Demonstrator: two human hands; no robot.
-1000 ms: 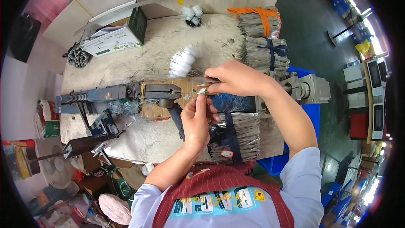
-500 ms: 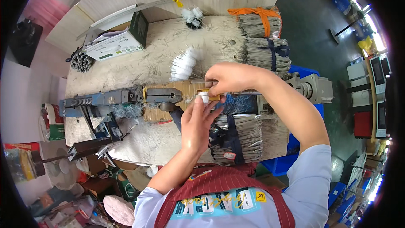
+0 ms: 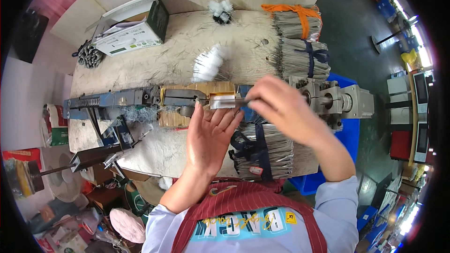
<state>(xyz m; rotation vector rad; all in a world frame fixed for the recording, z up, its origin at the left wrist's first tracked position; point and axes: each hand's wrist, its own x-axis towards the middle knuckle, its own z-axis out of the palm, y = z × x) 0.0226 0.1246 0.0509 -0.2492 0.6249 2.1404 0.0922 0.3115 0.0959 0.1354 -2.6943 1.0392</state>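
A small white block of bristle-like material (image 3: 222, 102) lies level in a yellowish holder at the middle of the bench machine. Dark metal jaws (image 3: 183, 96) stand just left of it. My left hand (image 3: 206, 143) is palm up below the block, its fingers stretched out and the thumb raised beside the jaw tips. Smeared by motion, my right hand (image 3: 290, 112) is right of the block. Its thumb and forefinger pinch what looks like a thin grey wire (image 3: 241, 102) reaching toward the block; the far end is hidden in the fingers.
White round brushes (image 3: 208, 63) lie behind the machine, another bristle cluster (image 3: 221, 11) farther back. Tied wire bundles (image 3: 300, 61) sit at the back right, with one (image 3: 272, 152) in front. A carton (image 3: 131, 35) stands back left; the motor end (image 3: 354, 103) juts out right.
My right hand has come down and right from above the block. My left hand has moved slightly left and turned palm up, its fingers opening from the white piece.
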